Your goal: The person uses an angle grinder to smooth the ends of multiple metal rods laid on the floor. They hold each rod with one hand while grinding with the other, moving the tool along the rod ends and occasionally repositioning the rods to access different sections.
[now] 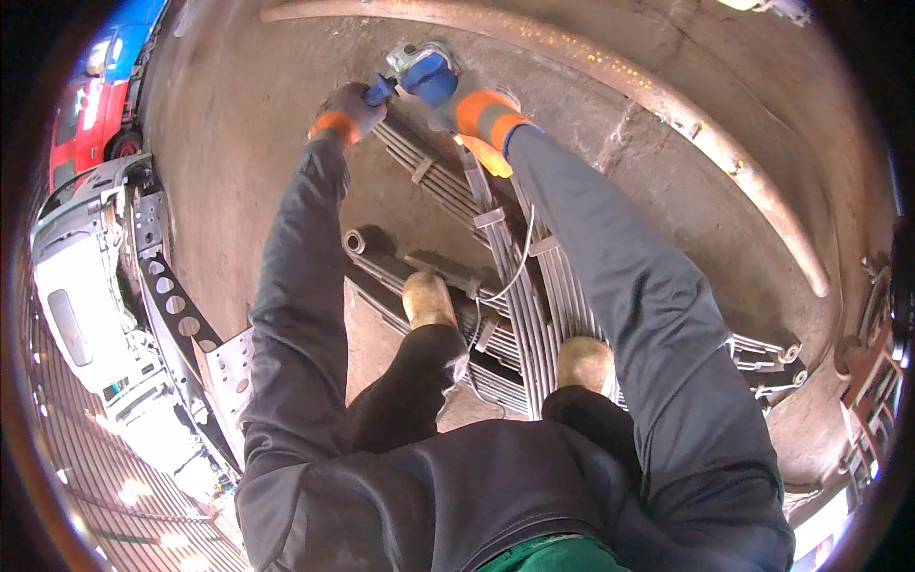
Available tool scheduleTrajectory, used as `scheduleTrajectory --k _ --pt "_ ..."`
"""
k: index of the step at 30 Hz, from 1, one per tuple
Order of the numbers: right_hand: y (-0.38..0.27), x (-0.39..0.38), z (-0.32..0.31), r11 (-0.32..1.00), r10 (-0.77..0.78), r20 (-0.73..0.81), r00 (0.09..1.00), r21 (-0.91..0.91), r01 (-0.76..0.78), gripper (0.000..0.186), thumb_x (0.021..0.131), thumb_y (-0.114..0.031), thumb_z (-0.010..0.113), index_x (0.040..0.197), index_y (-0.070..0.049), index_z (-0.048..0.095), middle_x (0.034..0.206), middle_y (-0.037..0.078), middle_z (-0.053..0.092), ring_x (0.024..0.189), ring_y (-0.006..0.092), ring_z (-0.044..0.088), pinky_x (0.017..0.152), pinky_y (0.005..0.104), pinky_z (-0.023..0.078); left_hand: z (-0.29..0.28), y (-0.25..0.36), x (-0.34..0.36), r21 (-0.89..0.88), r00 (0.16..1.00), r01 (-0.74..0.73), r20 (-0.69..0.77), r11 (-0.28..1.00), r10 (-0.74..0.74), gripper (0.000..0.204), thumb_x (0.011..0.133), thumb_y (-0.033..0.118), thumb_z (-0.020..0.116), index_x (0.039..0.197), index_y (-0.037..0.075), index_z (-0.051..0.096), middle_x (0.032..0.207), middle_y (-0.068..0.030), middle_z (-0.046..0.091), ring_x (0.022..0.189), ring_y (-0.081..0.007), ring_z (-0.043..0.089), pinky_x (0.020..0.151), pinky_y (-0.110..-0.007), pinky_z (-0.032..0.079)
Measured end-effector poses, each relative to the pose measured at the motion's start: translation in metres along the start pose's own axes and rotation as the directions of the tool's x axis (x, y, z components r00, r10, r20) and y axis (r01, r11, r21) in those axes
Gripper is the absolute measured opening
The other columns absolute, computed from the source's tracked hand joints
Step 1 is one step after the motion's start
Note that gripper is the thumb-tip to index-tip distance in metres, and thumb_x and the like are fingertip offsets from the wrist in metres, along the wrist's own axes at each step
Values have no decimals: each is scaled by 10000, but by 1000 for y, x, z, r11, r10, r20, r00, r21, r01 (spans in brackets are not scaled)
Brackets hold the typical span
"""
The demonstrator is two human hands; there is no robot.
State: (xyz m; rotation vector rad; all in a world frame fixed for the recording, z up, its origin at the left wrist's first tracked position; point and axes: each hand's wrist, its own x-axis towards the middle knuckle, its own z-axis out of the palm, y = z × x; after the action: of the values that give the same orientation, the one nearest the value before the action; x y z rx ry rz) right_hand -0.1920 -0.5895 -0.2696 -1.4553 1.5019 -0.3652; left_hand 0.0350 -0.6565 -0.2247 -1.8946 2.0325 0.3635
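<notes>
Both my hands, in grey and orange gloves, hold a blue angle grinder with a silver metal head, out at arm's length. My left hand is closed round its blue side handle. My right hand wraps the body of the tool, and the glove hides part of it. Beneath the grinder and towards my feet lie several stacked steel leaf springs, crossing one another on the floor. A pale cable hangs down over the springs. The grinder's disc is not clear enough to tell whether it touches metal.
My tan boots stand among the springs. A long rusty pipe runs along the far and right side. On the left are a white truck cab, a dark holed frame rail and a red and blue vehicle. Rusty metalwork stands right.
</notes>
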Motion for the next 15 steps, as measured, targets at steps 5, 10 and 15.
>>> scheduleTrajectory --k 5,10,15 --pt "-7 -8 -5 988 125 34 992 87 -127 718 628 -398 880 1187 8 682 1084 268 743 1030 432 726 874 499 550 12 -7 -7 -88 986 -127 -117 988 117 418 810 298 679 1146 57 739 1121 -241 732 1063 -416 703 919 -470 544" --pt "-6 -6 0 994 106 -68 992 -23 -108 504 679 -355 822 1079 -56 753 1063 206 760 954 342 755 815 460 585 25 -19 7 -154 990 -136 -53 979 129 484 797 299 679 1214 57 715 1200 -262 705 1136 -421 678 960 -471 530" --pt "9 17 -2 969 -6 51 999 -247 18 461 751 -395 775 1093 -85 768 1112 178 762 1036 347 745 873 480 573 40 -24 10 -110 973 -178 -171 978 157 479 813 324 672 1198 41 718 1185 -280 703 1124 -418 684 948 -471 534"
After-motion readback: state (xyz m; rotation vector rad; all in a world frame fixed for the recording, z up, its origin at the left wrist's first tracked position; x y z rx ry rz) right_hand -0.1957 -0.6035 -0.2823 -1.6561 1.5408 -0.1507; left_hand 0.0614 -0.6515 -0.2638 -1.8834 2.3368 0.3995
